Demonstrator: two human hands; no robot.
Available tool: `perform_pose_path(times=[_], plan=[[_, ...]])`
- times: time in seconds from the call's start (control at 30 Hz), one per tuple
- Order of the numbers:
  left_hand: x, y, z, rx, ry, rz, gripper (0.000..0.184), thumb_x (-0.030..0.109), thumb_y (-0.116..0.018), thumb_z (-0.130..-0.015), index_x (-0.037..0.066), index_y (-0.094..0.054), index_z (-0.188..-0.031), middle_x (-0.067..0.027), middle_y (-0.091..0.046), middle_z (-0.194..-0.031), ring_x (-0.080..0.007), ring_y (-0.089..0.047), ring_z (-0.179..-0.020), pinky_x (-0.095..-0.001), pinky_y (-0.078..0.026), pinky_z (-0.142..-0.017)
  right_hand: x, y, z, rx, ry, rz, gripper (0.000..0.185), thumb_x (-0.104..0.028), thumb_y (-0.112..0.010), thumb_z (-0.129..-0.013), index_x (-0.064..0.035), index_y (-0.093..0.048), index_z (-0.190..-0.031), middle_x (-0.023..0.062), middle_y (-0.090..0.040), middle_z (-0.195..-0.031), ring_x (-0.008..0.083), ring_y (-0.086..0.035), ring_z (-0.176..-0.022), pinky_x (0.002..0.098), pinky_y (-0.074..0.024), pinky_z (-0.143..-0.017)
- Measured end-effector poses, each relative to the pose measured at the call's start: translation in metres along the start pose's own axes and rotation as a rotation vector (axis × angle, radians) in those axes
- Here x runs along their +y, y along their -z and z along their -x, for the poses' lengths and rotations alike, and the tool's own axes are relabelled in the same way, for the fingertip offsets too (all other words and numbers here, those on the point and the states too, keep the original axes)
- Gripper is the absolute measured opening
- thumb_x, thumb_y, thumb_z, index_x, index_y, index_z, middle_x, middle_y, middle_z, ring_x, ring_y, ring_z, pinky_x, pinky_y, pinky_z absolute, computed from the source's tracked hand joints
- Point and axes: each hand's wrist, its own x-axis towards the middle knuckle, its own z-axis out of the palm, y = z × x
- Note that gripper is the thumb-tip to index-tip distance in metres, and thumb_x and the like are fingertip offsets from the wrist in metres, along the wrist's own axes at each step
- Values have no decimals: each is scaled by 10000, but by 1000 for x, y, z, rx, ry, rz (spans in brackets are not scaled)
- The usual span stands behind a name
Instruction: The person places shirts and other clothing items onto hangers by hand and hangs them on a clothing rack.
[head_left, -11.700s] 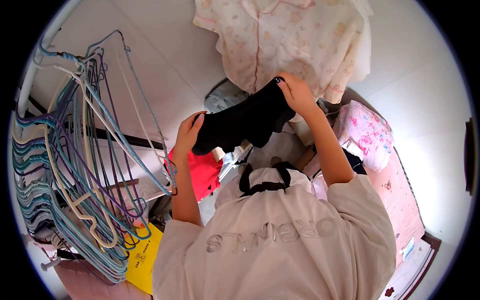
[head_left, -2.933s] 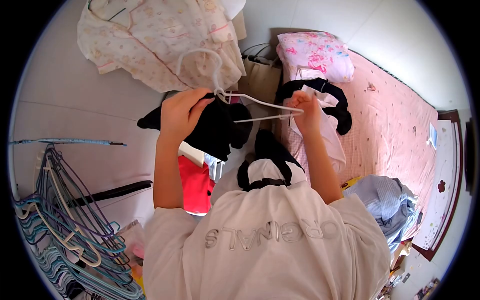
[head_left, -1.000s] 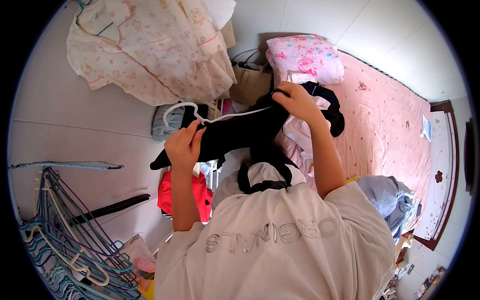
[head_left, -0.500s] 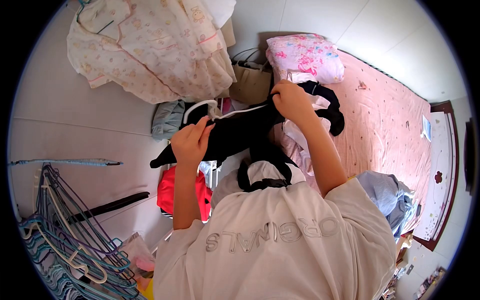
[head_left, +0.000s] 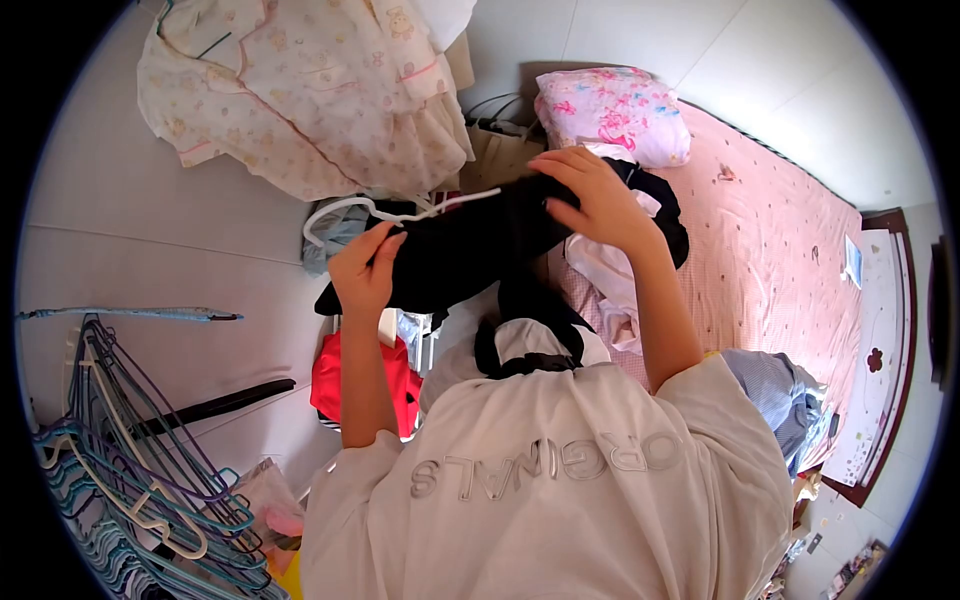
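Note:
A black garment [head_left: 455,250] is stretched between my hands in front of my body. On its upper edge lies a white hanger [head_left: 458,201], its hook pointing left and its right arm's tip showing on top of the cloth. My left hand [head_left: 362,268] is closed in a pinch on the garment, just below the hanger's neck; whether it also grips the hanger I cannot tell. At the garment's right end, my right hand [head_left: 600,200] has its fingers stretched out and its thumb apart, against the cloth.
Many hangers [head_left: 140,480] hang at lower left. A patterned pajama top [head_left: 300,90] hangs at upper left. On the right is a bed [head_left: 770,220] with a floral pillow [head_left: 615,112], black and white clothes and a blue-grey garment [head_left: 765,390]. Red cloth [head_left: 365,380] lies below my left hand.
My right hand has loosened from a closed grip to stretched fingers. The hanger has shifted left, and its right tip now shows. My left hand has moved slightly left.

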Motion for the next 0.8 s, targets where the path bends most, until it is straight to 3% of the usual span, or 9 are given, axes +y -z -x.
perform_pose_path(times=[0.1, 0.13, 0.23, 0.37, 0.4, 0.5, 0.63, 0.8], plan=[[-1, -1, -6, -25, 27, 40, 128, 56, -632, -738, -23, -610, -836, -107, -587, -655, -141, -497, -511, -224, -382, -498, 9, 6, 5, -170, -147, 46, 222, -119, -581, -733, -46, -564, -943, 89, -563, -797, 270, -513, -770, 360, -397, -713], [0, -2, -7, -33, 32, 45, 127, 58, -631, -739, -21, -612, -837, -106, -591, -659, -140, -502, -514, -223, -384, -501, 4, 8, 3, -199, -129, 108, 160, -145, -586, -742, -43, -566, -864, 87, -546, -757, 268, -512, -773, 359, -392, -703], [5, -10, -8, -66, 6, 81, 131, 65, -630, -740, -12, -615, -845, -104, -601, -676, -147, -527, -535, -227, -398, -516, -8, 1, -1, -220, -65, -3, 149, -149, -595, -737, -46, -564, -841, 92, -542, -748, 275, -513, -756, 359, -395, -689], [13, -14, -15, -129, 45, 45, 145, 79, -627, -745, 4, -618, -868, -105, -614, -720, -180, -566, -585, -248, -421, -550, -18, -3, -4, -66, -97, -26, 145, -179, -598, -728, -63, -556, -804, 70, -560, -719, 257, -550, -696, 352, -434, -596], [14, -13, -19, -146, 46, 37, 151, 92, -629, -743, 11, -618, -870, -115, -614, -741, -223, -572, -616, -267, -430, -572, -17, -2, -3, -44, -105, -15, 141, -168, -596, -734, -52, -560, -807, 88, -566, -720, 271, -560, -696, 359, -444, -591], [-16, 0, -22, -121, -110, -196, 146, 93, -630, -735, 11, -616, -855, -122, -609, -737, -253, -571, -625, -286, -434, -577, -2, 5, 4, 50, -152, -30, 129, -157, -591, -744, -48, -569, -808, 104, -575, -741, 285, -560, -696, 362, -447, -603], [-41, 27, -25, -73, 15, -319, 170, 123, -646, -713, 19, -602, -840, -109, -580, -741, -267, -551, -662, -312, -439, -614, 8, 33, 6, 109, -311, -74, 124, -120, -578, -755, -8, -570, -808, 142, -573, -715, 301, -557, -670, 337, -436, -596], [-13, 19, -45, -50, -254, -387, 164, 130, -629, -726, 29, -589, -850, -112, -569, -800, -279, -538, -721, -329, -428, -634, 12, 37, 8, 78, -328, -105, 127, -117, -579, -754, -3, -573, -808, 147, -574, -706, 301, -555, -664, 336, -432, -600]])
